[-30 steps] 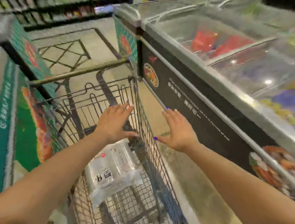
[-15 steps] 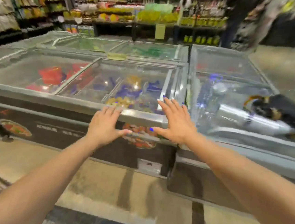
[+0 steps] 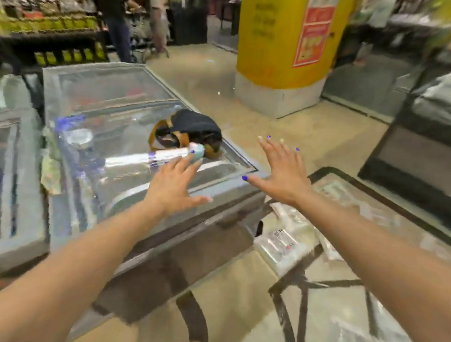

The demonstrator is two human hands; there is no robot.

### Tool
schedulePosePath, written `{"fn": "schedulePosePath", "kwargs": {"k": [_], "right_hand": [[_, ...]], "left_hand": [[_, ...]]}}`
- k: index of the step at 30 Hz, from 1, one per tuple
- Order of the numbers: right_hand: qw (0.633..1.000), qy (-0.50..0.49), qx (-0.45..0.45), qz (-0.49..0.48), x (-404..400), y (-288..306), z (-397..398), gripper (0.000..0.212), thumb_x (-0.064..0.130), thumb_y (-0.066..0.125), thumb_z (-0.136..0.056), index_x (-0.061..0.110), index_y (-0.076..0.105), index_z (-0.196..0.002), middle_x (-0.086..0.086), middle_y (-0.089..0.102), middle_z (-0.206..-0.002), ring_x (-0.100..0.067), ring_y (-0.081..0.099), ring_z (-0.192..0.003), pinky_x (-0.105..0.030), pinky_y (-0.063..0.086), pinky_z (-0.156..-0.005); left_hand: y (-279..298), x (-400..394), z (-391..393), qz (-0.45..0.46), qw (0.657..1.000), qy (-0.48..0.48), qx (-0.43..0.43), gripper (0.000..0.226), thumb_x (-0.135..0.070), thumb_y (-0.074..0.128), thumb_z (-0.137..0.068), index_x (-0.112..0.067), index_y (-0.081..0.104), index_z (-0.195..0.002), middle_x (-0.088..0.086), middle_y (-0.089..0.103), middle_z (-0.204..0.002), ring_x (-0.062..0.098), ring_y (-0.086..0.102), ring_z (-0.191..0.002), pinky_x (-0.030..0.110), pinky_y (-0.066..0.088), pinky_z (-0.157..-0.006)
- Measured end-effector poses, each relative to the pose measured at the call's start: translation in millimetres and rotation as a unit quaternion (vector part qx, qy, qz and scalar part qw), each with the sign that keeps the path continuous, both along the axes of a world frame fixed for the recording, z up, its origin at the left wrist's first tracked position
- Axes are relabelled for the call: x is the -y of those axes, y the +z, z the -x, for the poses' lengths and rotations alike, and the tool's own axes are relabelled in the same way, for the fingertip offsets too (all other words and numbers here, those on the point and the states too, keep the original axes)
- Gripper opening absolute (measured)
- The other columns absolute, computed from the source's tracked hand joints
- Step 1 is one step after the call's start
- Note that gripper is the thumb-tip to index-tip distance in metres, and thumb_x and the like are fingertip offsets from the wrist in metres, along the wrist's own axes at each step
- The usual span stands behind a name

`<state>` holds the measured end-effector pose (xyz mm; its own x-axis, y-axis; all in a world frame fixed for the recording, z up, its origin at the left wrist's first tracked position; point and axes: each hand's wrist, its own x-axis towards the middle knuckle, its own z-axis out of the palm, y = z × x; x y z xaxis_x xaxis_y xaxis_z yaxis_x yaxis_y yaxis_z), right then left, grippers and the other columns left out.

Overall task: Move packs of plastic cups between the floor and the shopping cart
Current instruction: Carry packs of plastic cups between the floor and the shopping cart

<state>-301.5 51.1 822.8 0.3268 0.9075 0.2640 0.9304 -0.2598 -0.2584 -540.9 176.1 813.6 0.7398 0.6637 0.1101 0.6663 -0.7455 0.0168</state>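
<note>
Head view, both hands spread flat and empty, left hand [image 3: 172, 184], right hand [image 3: 282, 173], cup packs [image 3: 283, 244] on floor.

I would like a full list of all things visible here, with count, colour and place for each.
chest freezers: at least two, grey with glass lids, left.
bag: one, black with brown straps, on the freezer lid.
bottle: one, white, beside the bag.
packs of cups: several, clear, on the floor at right.
pillar: one, yellow, behind.
shelves: stocked, far left.
shoppers: blurred, background.
left hand: open, empty.
right hand: open, empty.
</note>
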Motion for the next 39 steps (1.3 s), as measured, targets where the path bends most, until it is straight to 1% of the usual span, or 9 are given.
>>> {"fn": "schedulePosePath", "kwargs": {"k": [7,12,18,21,25,27,33,37,39], "right_hand": [[0.984,-0.175,-0.010,0.008,70,-21,-152,0.095,0.073,0.053,-0.080,0.036,0.008,-0.155,0.007,0.010,-0.164,-0.021,0.006,-0.151,-0.049,0.001,-0.120],[0.961,-0.277,-0.020,0.004,77,-30,-237,0.090,0.070,0.053,-0.082,0.037,0.010,-0.154,0.007,0.012,-0.164,-0.021,0.007,-0.151,-0.049,0.002,-0.120],[0.936,-0.348,-0.054,0.015,67,-48,-307,0.087,0.067,0.053,-0.084,0.038,0.010,-0.154,0.008,0.010,-0.164,-0.020,0.004,-0.151,-0.049,0.002,-0.121],[0.936,-0.344,-0.066,0.029,64,-66,-334,0.089,0.069,0.054,-0.082,0.038,0.010,-0.154,0.006,0.010,-0.164,-0.020,0.004,-0.151,-0.049,0.001,-0.121],[0.945,-0.313,-0.077,0.064,53,-88,-382,0.091,0.072,0.044,-0.077,0.037,0.009,-0.154,0.005,0.009,-0.164,-0.021,0.002,-0.151,-0.048,-0.001,-0.120],[0.948,-0.297,-0.083,0.081,44,-105,-413,0.089,0.069,0.051,-0.082,0.036,0.010,-0.155,0.004,0.009,-0.164,-0.022,0.002,-0.151,-0.047,-0.002,-0.120],[0.961,-0.214,-0.097,0.144,8,-163,-514,0.091,0.074,0.049,-0.078,0.036,0.014,-0.154,0.003,0.011,-0.164,-0.025,0.006,-0.151,-0.049,0.001,-0.121],[0.963,-0.157,-0.102,0.194,-11,-204,-556,0.087,0.070,0.053,-0.082,0.037,0.015,-0.154,0.003,0.011,-0.164,-0.027,0.007,-0.150,-0.050,0.002,-0.120],[0.961,-0.133,-0.112,0.213,-20,-226,-568,0.089,0.074,0.046,-0.078,0.038,0.015,-0.153,0.004,0.009,-0.164,-0.026,0.007,-0.150,-0.050,0.001,-0.119]], "left_hand": [[-10,-16,-199,0.016,0.990,-0.143,0.012,0.101,-0.079,0.047,-0.077,-0.025,0.012,-0.155,0.003,0.011,-0.162,0.027,0.015,-0.147,0.043,0.020,-0.118],[-11,-48,-319,0.053,0.979,-0.199,-0.017,0.102,-0.078,0.048,-0.078,-0.029,0.005,-0.155,-0.002,0.000,-0.163,0.026,0.006,-0.149,0.047,0.018,-0.117],[-18,-82,-430,0.059,0.967,-0.250,0.004,0.096,-0.074,0.053,-0.079,-0.031,0.011,-0.154,-0.004,0.008,-0.163,0.025,0.010,-0.149,0.046,0.019,-0.116],[-34,-86,-472,0.062,0.961,-0.268,-0.013,0.095,-0.071,0.053,-0.082,-0.027,0.011,-0.155,-0.003,0.009,-0.163,0.024,0.012,-0.149,0.043,0.016,-0.117],[-62,-88,-523,0.070,0.958,-0.278,-0.008,0.095,-0.070,0.053,-0.082,-0.026,0.012,-0.155,-0.001,0.012,-0.163,0.023,0.011,-0.149,0.043,0.014,-0.119],[-79,-88,-547,0.081,0.960,-0.268,-0.004,0.095,-0.070,0.054,-0.082,-0.025,0.013,-0.155,-0.001,0.013,-0.162,0.023,0.013,-0.149,0.043,0.016,-0.119],[-134,-86,-602,0.117,0.972,-0.203,0.030,0.089,-0.066,0.053,-0.085,-0.021,0.019,-0.154,0.001,0.021,-0.160,0.022,0.023,-0.146,0.039,0.023,-0.117],[-177,-83,-621,0.153,0.977,-0.144,0.030,0.088,-0.065,0.055,-0.085,-0.020,0.021,-0.153,0.001,0.024,-0.160,0.021,0.024,-0.145,0.036,0.024,-0.116],[-203,-82,-622,0.175,0.978,-0.115,0.027,0.089,-0.065,0.055,-0.085,-0.021,0.020,-0.153,0.001,0.024,-0.160,0.019,0.024,-0.145,0.035,0.024,-0.116]]}}
